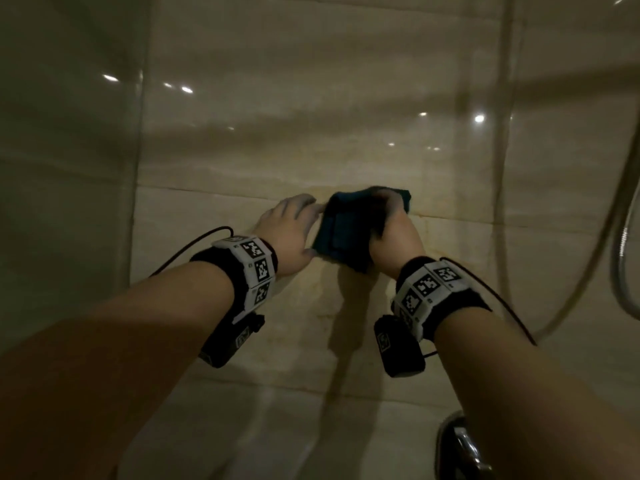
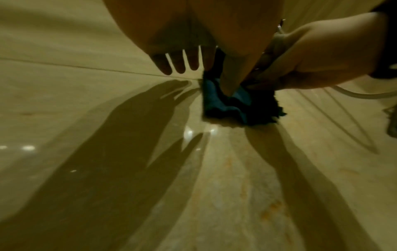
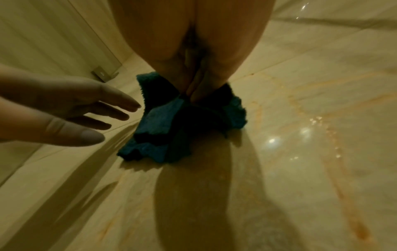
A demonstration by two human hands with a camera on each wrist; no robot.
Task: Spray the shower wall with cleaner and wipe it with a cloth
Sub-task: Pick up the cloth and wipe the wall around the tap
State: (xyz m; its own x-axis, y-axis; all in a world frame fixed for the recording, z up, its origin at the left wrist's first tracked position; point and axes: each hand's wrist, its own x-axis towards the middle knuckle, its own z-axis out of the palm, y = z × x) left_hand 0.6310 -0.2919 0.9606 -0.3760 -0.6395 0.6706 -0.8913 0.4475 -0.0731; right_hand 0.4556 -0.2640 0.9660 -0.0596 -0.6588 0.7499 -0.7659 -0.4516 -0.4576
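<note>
A crumpled blue cloth lies against the beige marble shower wall. My right hand grips the cloth from above and presses it to the tile; the right wrist view shows the cloth bunched under my palm. My left hand is just left of the cloth, fingers straight, fingertips at its edge. In the left wrist view my left fingers spread over the wall and the thumb reaches onto the cloth. No spray bottle is in view.
A shower hose loops down the right side and a chrome fitting sits at the bottom right. A vertical corner edge runs down on the left. Orange streaks and wet drops mark the tile.
</note>
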